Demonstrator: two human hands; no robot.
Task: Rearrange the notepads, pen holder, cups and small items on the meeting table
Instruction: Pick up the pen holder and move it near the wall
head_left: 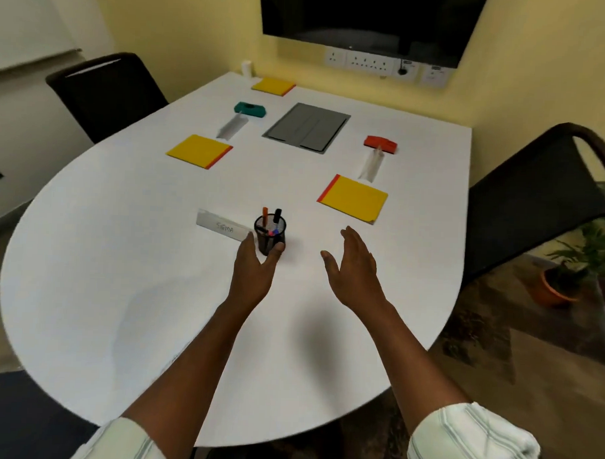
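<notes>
- Head view: found left grip (255, 262) wrapped round black mesh pen holder (270, 233), thumb on one side, fingers (249, 239) on the other.
- Located pen holder upright on white desk (121, 257), just beside white name card (222, 226); logged markers (277, 216) standing inside.
- Noted right grip (353, 262) spread open above desk, holding nothing, near yellow notepad (353, 198).

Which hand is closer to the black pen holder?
Left. The left hand wraps round the pen holder from the near side, gripping it. The right hand hovers open off to the holder's right, not touching it.
</notes>
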